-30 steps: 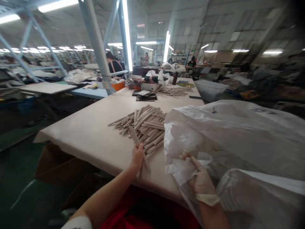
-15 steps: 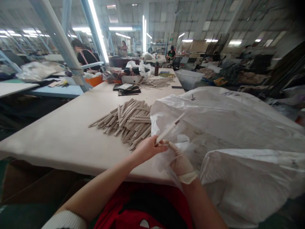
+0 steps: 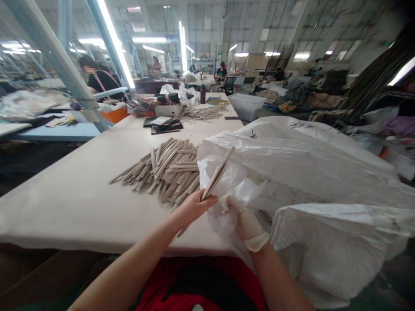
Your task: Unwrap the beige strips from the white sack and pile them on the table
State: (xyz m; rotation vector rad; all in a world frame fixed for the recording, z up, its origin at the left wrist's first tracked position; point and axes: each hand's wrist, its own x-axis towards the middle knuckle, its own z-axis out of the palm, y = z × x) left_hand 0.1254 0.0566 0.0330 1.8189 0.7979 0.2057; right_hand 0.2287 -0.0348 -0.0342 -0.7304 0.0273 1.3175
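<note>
My bare left hand [image 3: 192, 208] is closed around a few narrow beige strips [image 3: 219, 172], which point up and away from me. Their lower ends stick out beneath the hand. Beside it, my right hand [image 3: 245, 220], in a pale thin glove, pinches the crumpled edge of a clear plastic bag [image 3: 223, 222]. This clear plastic runs into the mouth of a big white sack [image 3: 298, 160] lying on the right of the table. Just beyond my left hand, a heap of similar beige strips [image 3: 165, 170] lies loose on the tabletop.
The pale table [image 3: 74, 194] stretches away from me. Toward its far end lie black flat pieces [image 3: 164, 125], more thin strips [image 3: 201, 113] and a dark bottle [image 3: 202, 93]. A translucent bin [image 3: 248, 106] stands beyond. A slanted metal post [image 3: 58, 56] and several people are farther off.
The held strips have swung from leaning toward the sack to a steeper angle. My left hand has drawn slightly away from the right one. The whole view has shifted a little.
</note>
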